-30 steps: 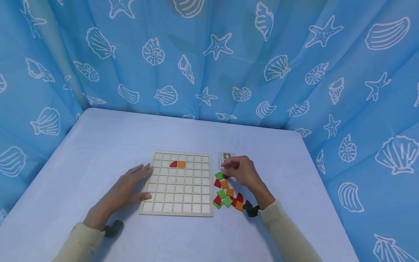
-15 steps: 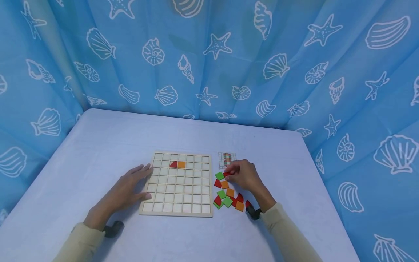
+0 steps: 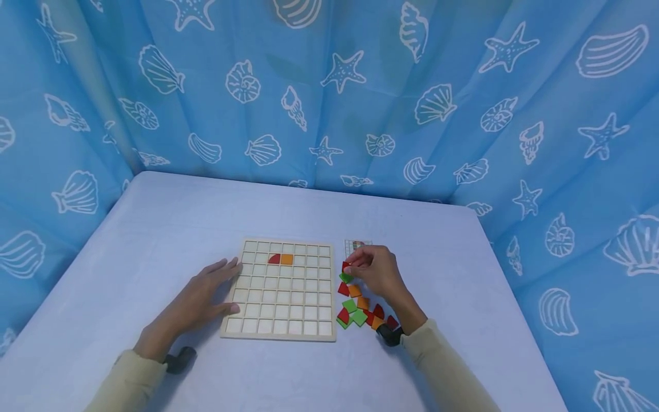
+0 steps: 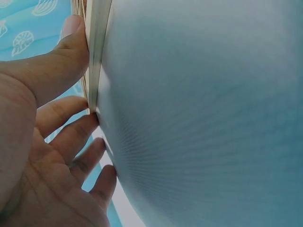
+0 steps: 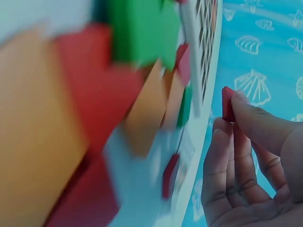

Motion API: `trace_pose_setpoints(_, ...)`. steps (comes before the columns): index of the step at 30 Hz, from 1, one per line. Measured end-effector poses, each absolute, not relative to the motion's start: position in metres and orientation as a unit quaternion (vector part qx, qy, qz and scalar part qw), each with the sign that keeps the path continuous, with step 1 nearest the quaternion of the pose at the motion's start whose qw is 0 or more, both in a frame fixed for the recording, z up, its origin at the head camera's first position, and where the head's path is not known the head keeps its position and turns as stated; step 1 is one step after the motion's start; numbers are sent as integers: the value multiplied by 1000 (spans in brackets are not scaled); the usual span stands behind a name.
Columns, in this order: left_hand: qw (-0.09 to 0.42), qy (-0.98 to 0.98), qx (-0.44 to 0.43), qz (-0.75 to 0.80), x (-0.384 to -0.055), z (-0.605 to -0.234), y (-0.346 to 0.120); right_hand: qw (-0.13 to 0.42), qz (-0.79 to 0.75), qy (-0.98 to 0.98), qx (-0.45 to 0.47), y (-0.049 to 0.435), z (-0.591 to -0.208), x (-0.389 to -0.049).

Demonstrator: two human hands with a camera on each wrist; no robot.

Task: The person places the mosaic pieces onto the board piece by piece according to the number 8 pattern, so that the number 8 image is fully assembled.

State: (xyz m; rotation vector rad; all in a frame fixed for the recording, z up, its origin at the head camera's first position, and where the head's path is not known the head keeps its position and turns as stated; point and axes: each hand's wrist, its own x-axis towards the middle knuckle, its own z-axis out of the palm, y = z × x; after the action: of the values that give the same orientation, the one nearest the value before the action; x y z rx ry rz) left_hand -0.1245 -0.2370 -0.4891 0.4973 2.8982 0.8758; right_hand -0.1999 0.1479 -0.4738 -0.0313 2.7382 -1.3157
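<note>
A wooden grid board [image 3: 278, 337] lies on the table, with a red quarter-circle tile [image 3: 275, 259] and an orange square tile [image 3: 286, 260] side by side in its second row. My left hand [image 3: 194, 300] rests at the board's left edge, fingers spread; in the left wrist view the thumb and fingertips touch the board's side [image 4: 98, 47]. Over the top of the loose tiles, my right hand [image 3: 381, 274] pinches a small red tile [image 5: 228, 104] between thumb and fingers. In the head view this red tile [image 3: 346, 267] is partly covered by the fingers.
Right of the board lie several loose tiles: green [image 3: 359, 317], orange [image 3: 354, 291] and red [image 3: 343, 289]. Behind the right hand, a patterned grid card [image 3: 350, 246] is partly hidden. A blue shell-print curtain [image 3: 329, 114] surrounds the white table [image 3: 206, 200].
My right hand first reached down to a red tile beside the card, then lifted it slightly and shifted left toward the board. My left hand has stayed at the board's edge.
</note>
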Motion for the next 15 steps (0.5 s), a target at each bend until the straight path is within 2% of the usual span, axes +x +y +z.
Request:
trace_pose_setpoints(8,38,942,159,292,-128,-491,-236,53,-449,891,-33,108,-470,-208)
trace_pose_setpoints(15,41,941,153,298,-130,-492,-234,83,-460,883,-41,77,-472,-222)
